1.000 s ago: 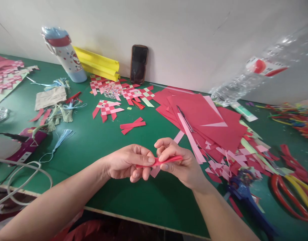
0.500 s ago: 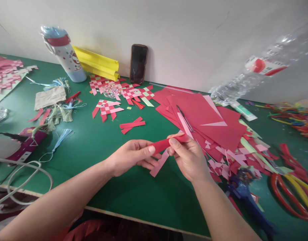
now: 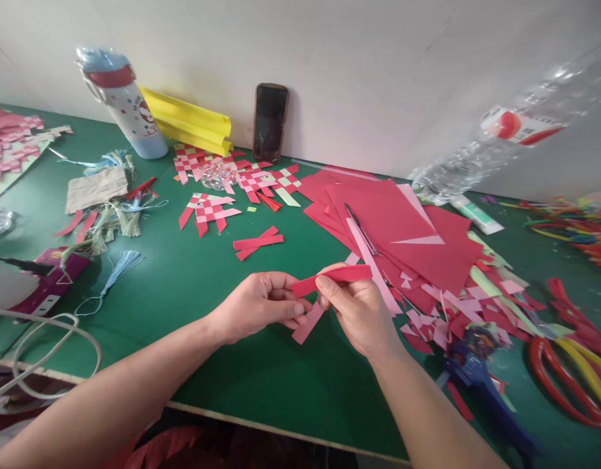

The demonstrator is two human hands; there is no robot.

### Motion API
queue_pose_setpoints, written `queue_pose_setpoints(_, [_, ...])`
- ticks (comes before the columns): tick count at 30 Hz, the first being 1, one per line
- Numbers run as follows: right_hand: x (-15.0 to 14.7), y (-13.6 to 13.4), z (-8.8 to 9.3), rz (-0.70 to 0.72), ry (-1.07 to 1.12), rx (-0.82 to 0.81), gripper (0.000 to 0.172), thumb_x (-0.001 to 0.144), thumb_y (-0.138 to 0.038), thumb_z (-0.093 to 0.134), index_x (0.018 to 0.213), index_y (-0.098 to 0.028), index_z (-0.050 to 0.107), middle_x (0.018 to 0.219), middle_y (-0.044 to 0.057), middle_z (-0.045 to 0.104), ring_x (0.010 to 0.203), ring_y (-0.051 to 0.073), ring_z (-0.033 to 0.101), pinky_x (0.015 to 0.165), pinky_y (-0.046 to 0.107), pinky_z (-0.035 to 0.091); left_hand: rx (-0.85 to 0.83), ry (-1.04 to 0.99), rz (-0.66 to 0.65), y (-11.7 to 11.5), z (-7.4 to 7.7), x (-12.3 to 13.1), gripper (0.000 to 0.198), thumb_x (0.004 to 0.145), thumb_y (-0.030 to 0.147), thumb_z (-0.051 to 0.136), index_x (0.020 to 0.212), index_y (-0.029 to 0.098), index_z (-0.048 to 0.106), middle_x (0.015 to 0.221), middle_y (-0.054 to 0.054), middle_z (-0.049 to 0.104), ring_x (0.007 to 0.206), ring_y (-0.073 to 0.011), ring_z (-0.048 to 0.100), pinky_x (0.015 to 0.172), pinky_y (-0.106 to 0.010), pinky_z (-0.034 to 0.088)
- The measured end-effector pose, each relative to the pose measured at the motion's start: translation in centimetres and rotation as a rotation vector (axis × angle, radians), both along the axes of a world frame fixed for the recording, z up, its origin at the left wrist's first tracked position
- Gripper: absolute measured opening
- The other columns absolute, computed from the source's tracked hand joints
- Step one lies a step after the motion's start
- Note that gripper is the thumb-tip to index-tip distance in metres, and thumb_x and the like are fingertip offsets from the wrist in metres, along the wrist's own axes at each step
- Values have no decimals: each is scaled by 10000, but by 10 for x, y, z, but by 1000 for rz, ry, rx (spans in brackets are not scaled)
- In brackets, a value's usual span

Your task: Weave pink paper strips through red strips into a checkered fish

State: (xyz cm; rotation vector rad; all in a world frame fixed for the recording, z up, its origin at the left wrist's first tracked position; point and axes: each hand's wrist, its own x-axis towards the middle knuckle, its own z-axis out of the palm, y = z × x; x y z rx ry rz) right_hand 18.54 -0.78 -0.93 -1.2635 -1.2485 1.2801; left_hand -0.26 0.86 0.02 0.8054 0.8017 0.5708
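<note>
A folded red paper strip [image 3: 347, 273] is pinched between the thumb and fingers of my right hand [image 3: 359, 306]. Its left end lies against the index finger of my left hand [image 3: 259, 303], whose thumb is off the strip and whose other fingers curl loosely apart. Behind both hands a pink paper strip [image 3: 306, 331] slants across the green table [image 3: 222, 384]. Two crossed red strips [image 3: 259, 242] lie just beyond. Farther back is a woven red-and-pink paper piece [image 3: 210, 212], with more woven pieces [image 3: 261, 179] behind it.
Red paper sheets [image 3: 383, 208] with a dark pen-like tool [image 3: 360, 228] lie right of centre, near paper scraps [image 3: 437, 326]. Blue-handled pliers [image 3: 491, 391] and red-and-yellow handles [image 3: 564, 384] sit at right. A phone [image 3: 271, 122], a bottle [image 3: 129, 107] and tassels [image 3: 115, 273] stand or lie leftward.
My left thumb has slid off the red strip and sits below it. My right hand has shifted slightly left along the strip, whose right end now shows.
</note>
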Motion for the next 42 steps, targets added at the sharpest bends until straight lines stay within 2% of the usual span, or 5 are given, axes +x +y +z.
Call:
queue_pose_setpoints(4, [1, 0, 0, -2, 8, 9, 242, 854, -444, 693, 805, -214, 635, 638, -31, 553, 589, 121, 517, 568, 267, 421, 6, -14, 3, 0, -1, 0, 369, 687, 308, 867, 936, 107, 682, 860, -64, 751, 710, -116, 704, 696, -231, 592])
queue_pose_setpoints(13, [-1, -1, 1, 2, -44, 21, 260, 883, -472, 654, 838, -216, 638, 620, -30, 544, 588, 124, 518, 566, 270, 422, 147, 39, 47, -1, -4, -2, 385, 778, 468, 771, 883, 114, 663, 870, -71, 741, 737, -148, 717, 692, -265, 590])
queue_pose_setpoints(24, [-3, -2, 5, -15, -108, 68, 272, 890, -473, 641, 816, -211, 634, 623, -24, 547, 575, 127, 519, 556, 281, 425, 216, 101, 53, -2, -3, -1, 383, 804, 482, 735, 860, 114, 646, 862, -74, 732, 738, -153, 715, 689, -266, 591])
queue_pose_setpoints(33, [-9, -4, 6, 63, -128, 54, 289, 877, -478, 650, 788, -204, 632, 640, -15, 545, 567, 127, 501, 522, 279, 412, 248, 138, 64, -2, -4, -1, 392, 793, 496, 739, 857, 120, 647, 818, -63, 725, 708, -156, 709, 664, -273, 591])
queue_pose_setpoints(42, [11, 8, 2, -157, 92, 69, 240, 852, -431, 701, 770, -222, 614, 571, -50, 493, 567, 111, 485, 581, 274, 404, 266, 166, 104, -2, -2, -2, 329, 828, 445, 717, 817, 126, 633, 780, -44, 717, 638, -123, 687, 615, -235, 581])
